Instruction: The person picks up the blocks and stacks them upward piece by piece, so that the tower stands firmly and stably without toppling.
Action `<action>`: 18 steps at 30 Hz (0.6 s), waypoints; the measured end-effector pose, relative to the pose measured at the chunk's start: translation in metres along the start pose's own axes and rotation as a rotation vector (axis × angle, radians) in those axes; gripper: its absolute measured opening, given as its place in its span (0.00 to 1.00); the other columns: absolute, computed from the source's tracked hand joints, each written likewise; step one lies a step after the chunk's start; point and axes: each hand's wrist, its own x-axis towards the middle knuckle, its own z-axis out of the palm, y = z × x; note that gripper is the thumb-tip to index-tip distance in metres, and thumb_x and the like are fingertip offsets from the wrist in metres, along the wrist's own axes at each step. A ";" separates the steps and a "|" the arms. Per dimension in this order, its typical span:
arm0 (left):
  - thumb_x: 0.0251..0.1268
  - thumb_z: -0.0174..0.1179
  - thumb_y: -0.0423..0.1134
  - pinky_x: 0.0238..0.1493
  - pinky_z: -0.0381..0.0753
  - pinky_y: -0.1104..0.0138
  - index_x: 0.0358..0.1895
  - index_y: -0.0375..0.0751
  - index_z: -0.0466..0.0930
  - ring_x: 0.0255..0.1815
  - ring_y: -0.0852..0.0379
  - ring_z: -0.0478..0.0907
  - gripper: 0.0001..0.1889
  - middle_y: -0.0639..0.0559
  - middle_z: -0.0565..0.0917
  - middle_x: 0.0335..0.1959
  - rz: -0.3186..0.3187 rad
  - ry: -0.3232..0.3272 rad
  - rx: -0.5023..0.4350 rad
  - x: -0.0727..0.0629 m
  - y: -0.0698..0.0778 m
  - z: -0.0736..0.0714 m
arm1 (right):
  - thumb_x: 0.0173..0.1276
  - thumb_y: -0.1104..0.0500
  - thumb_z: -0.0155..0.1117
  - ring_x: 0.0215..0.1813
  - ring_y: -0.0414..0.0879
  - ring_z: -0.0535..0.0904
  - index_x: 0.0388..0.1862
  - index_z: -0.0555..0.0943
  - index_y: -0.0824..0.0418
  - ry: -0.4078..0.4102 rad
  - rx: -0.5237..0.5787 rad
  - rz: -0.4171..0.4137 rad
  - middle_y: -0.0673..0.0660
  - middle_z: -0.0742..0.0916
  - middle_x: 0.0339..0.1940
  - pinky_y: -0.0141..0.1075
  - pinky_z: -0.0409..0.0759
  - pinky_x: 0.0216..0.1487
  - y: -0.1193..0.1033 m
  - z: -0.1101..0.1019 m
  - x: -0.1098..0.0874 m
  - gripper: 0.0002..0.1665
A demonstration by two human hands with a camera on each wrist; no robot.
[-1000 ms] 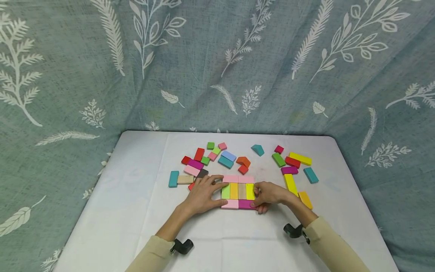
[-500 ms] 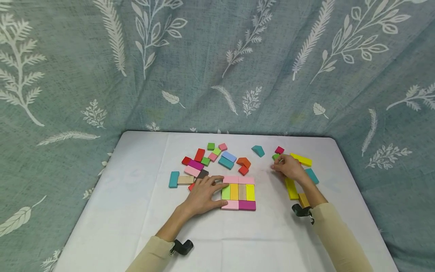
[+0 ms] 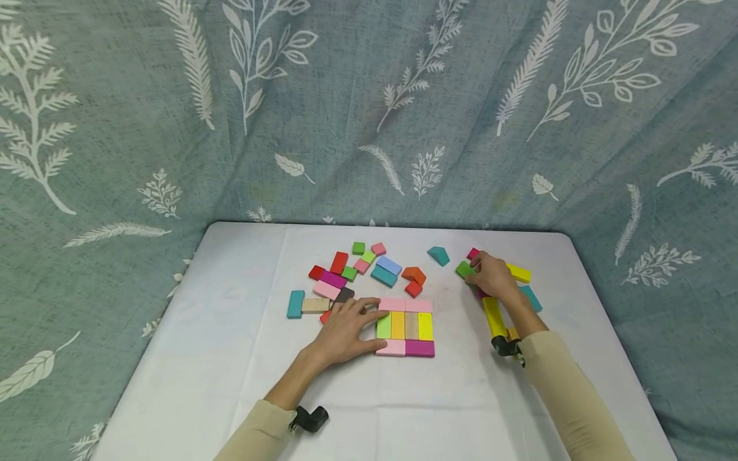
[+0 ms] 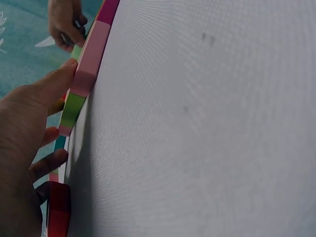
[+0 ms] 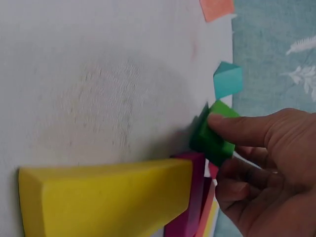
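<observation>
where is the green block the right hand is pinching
In the head view, the green block is right of centre in the right hand, just in front of the small crimson block and right of the teal wedge.

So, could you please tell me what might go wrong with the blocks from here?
The right hand pinches the green block close to a purple block and a yellow block, so moving it might knock those neighbours.

The left hand has its thumb at the near pink block of the neat rows, so a slip there could push them out of line.
</observation>
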 end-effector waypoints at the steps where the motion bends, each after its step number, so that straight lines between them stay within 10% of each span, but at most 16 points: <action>1: 0.58 0.61 0.71 0.62 0.65 0.52 0.71 0.64 0.72 0.69 0.51 0.65 0.37 0.56 0.68 0.73 0.000 0.001 0.002 0.000 0.000 0.000 | 0.68 0.57 0.70 0.38 0.54 0.80 0.64 0.71 0.65 -0.006 0.004 -0.010 0.66 0.83 0.50 0.40 0.83 0.39 -0.002 0.001 -0.002 0.30; 18: 0.59 0.60 0.71 0.62 0.65 0.51 0.72 0.64 0.71 0.69 0.51 0.65 0.38 0.56 0.68 0.73 -0.002 -0.006 -0.005 0.001 0.000 -0.002 | 0.70 0.53 0.68 0.32 0.53 0.85 0.60 0.77 0.54 -0.400 0.474 -0.382 0.60 0.83 0.39 0.43 0.86 0.39 -0.070 0.057 -0.058 0.22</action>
